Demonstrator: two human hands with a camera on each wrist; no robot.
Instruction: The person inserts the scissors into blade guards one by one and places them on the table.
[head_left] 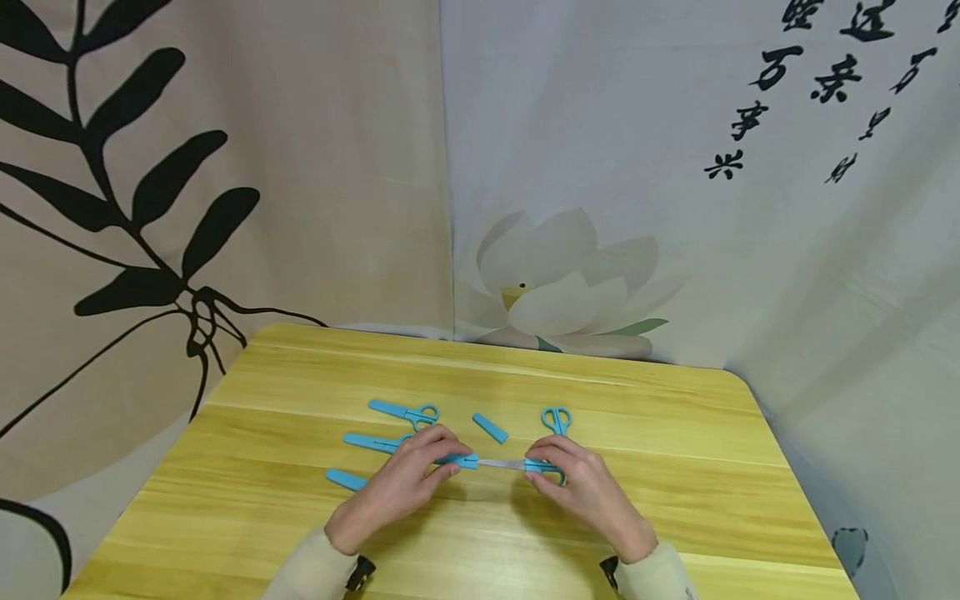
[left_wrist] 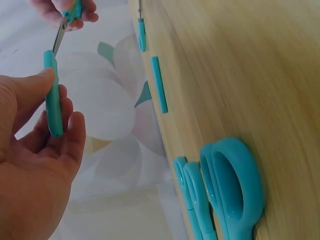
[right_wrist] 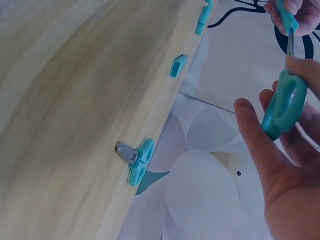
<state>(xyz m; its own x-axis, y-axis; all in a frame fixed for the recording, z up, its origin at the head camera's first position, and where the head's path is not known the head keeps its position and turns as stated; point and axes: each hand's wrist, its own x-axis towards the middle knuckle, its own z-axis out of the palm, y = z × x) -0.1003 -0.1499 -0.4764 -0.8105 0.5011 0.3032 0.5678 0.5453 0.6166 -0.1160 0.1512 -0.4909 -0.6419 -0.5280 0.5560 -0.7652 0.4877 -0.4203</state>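
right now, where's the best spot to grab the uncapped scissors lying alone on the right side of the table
Probably the handle loops. The bare scissors lie flat on the table with the loops toward the wall and the uncovered blades pointing back at the right hand. Come down from above and pinch across both loops; that keeps fingers off the blades, and the nearby loose cap leaves that side free.

We sit at a pale wooden table (head_left: 675, 433) with rounded corners. Behind it hang two cloths: a beige one (head_left: 315, 150) printed with black leaves, and a grey one (head_left: 637, 125) showing a white lotus (head_left: 562, 287) and black calligraphy (head_left: 817, 75).
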